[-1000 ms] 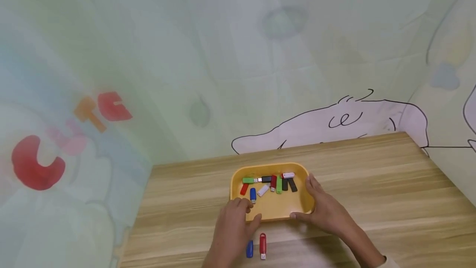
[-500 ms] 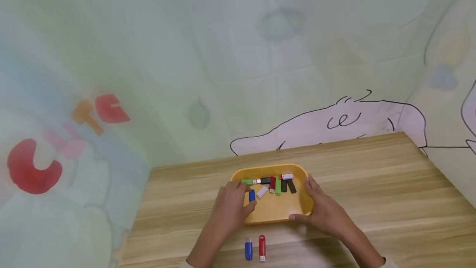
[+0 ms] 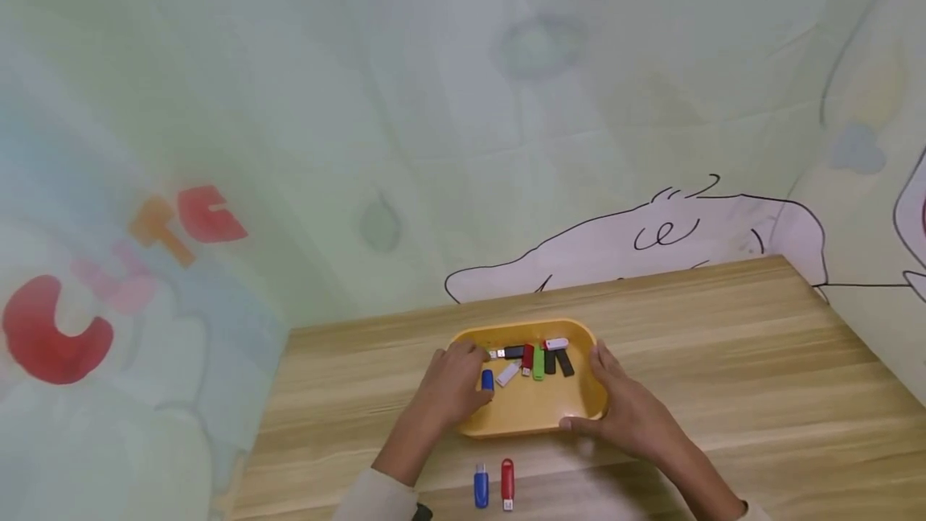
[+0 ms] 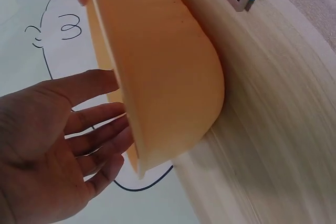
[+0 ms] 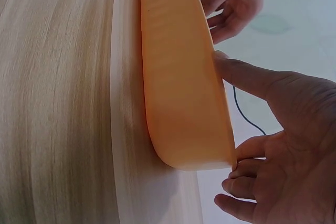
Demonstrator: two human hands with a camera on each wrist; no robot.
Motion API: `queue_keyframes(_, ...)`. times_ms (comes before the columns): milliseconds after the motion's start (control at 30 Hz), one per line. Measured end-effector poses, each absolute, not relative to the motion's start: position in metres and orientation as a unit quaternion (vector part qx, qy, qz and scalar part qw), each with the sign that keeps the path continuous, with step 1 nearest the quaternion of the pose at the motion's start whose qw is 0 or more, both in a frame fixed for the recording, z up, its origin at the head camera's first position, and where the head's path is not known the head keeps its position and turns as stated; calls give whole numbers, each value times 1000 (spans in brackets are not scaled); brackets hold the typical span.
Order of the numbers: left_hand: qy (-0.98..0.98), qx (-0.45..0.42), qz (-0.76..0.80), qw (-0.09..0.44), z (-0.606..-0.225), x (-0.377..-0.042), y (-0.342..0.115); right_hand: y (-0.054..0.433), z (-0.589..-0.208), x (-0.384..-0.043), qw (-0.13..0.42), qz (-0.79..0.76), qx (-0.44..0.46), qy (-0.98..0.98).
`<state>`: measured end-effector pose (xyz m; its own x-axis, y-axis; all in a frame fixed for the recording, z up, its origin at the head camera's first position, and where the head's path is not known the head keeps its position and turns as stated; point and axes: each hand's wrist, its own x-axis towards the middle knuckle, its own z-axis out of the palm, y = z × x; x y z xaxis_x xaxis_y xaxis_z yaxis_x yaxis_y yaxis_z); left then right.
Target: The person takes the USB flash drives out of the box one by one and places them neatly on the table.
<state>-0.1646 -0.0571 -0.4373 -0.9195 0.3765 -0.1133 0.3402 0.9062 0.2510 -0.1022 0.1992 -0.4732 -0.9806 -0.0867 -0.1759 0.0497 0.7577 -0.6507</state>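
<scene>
A yellow plastic tray (image 3: 535, 412) lies on the wooden table with several USB flash drives inside, among them a blue USB flash drive (image 3: 488, 380) and a white USB flash drive (image 3: 509, 374). My left hand (image 3: 454, 384) reaches over the tray's left end, fingers extended inside, thumb apart beside the blue drive. Its fingertips are hidden behind the tray wall in the left wrist view; the drives under them are mostly covered. My right hand (image 3: 629, 408) holds the tray's right end, thumb on the front rim, fingers round the side, as the right wrist view confirms.
In front of the tray, a blue USB flash drive (image 3: 481, 487) and a red USB flash drive (image 3: 508, 486) lie side by side on the table (image 3: 723, 360). A printed cloth backdrop (image 3: 434, 103) hangs behind the table's far edge.
My left hand has moved from the tray's front left corner deeper over its left end, covering the red and green drives there. The blue drive on the table is now uncovered. My right hand stays.
</scene>
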Motion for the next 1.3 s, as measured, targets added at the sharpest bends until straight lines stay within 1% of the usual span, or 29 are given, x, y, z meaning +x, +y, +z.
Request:
queue_keyframes(433, 971, 204, 85, 90, -457, -178, -53, 201, -476, -102, 94, -350, -8, 932)
queue_keyframes(833, 971, 214, 49, 95, -467, -182, -51, 201, -474, -101, 91, -354, -12, 931)
queue_keyframes(1300, 968, 232, 36, 84, -471, -185, -50, 201, -474, -100, 89, -353, -9, 931)
